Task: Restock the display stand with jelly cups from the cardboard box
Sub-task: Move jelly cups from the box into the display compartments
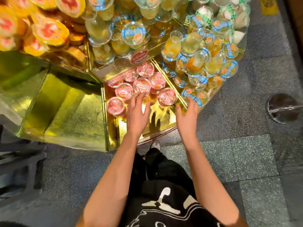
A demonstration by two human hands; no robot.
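The display stand [70,102] is gleaming like gold foil-faced card, glossy and mirror-bright, with a fine ribbed grain showing on its sloped panels. The pink-lidded jelly cups [141,86] and the blue-lidded jelly cups [196,63] are showing clear, smooth plastic walls under shiny printed film lids, while the orange-lidded tubs [49,31] are catching light on equally glossy film. The floor [246,161] is looking like speckled stone tile, matt and slightly grainy, the round post base [284,108] on it is shining as polished metal, and the black garment [168,202] is reading as soft matt cloth with a white print.
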